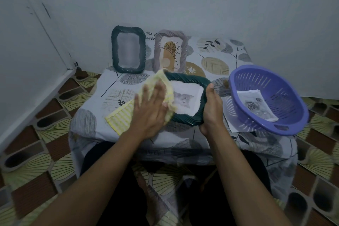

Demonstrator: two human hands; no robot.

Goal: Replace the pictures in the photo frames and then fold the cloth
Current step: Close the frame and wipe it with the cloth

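Observation:
A dark green photo frame (pixel 187 78) with a grey cat picture (pixel 185 99) is tilted up at the table's centre. My right hand (pixel 211 110) grips its right edge. My left hand (pixel 149 110) lies flat on a yellow striped cloth (pixel 119 117), pressing it against the frame's left part; the cloth's lower end trails onto the table. Two more frames lean on the back wall: a dark one (pixel 128 51) with a blurry grey picture and a grey one (pixel 171 51) with a flower drawing.
A purple slotted basket (pixel 286 86) stands at the right with a rose picture (pixel 256 105) inside and a paper sheet (pixel 232 121) under it. The low table wears a leaf-patterned cover (pixel 91 123). White walls close the back and left; patterned floor surrounds.

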